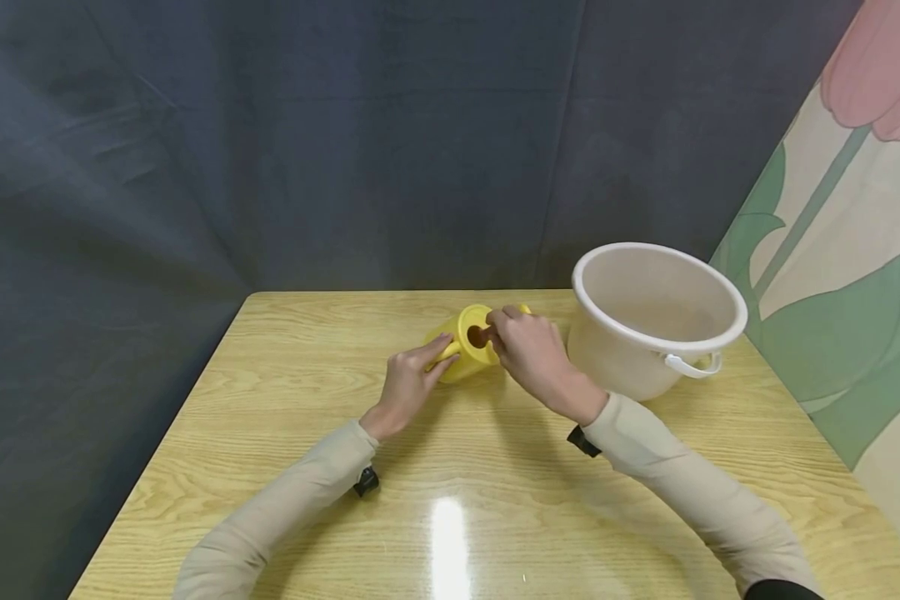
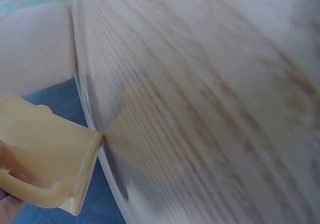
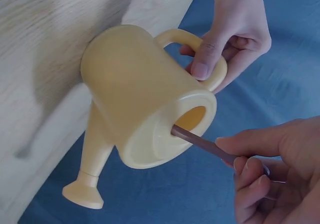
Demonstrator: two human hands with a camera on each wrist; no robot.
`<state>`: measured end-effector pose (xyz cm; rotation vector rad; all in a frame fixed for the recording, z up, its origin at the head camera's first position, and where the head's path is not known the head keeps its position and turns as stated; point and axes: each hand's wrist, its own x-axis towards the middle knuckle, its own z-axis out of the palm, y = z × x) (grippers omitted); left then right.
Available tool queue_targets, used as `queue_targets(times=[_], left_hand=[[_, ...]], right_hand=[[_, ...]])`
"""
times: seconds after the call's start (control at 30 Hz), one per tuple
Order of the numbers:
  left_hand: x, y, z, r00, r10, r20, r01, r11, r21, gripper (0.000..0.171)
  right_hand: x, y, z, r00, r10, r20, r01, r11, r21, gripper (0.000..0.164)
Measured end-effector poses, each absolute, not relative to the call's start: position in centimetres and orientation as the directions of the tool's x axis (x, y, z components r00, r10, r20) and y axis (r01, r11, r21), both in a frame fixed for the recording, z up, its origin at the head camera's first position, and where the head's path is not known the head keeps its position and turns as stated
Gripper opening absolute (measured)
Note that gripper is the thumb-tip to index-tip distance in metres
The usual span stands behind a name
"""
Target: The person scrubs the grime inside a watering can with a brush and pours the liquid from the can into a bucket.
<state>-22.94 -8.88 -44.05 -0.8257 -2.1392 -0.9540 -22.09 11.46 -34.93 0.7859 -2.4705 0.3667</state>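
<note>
On the bench (image 1: 270, 400), a yellow watering can (image 3: 142, 91) stands tilted, near the middle of the far part; in the right wrist view, its base edge seems to touch the wood. The left hand (image 1: 411, 383) comes from seven o'clock, with thumb and fingers curled round the looped handle of the can. The right hand (image 1: 536, 354) comes from four o'clock; its thumb and fingers are pinching a thin brown stick (image 3: 200, 143), of which the far end enters the can's round opening. What is on that hidden end, I cannot tell. A white plastic bucket (image 1: 615, 354) stands near the can, at three o'clock from it. Behind, at twelve o'clock, hangs a dark blue curtain (image 1: 390, 142).
</note>
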Motion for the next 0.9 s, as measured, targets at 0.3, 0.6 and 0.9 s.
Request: queue_targets(times=[0.3,0.6,0.9], left_hand=[[-23.0,-8.8,-44.2,-0.606,0.289,0.741,0.742,0.542,0.395,0.033],[-22.9,-8.8,-44.1,-0.604,0.288,0.743,0.740,0.549,0.388,0.034],[-23.0,-8.9,-44.1,-0.602,0.275,0.749,0.740,0.545,0.394,0.033]], right_hand=[[-23.1,11.3,-36.6,-0.726,-0.456,0.515,-0.576,0.813,-0.092,0.004],[-23.1,11.6,-36.7,-0.681,-0.498,0.537,-0.637,0.765,-0.099,0.006],[-22.3,11.7,-35.1,-0.639,-0.503,0.582,-0.648,0.759,-0.056,0.011]])
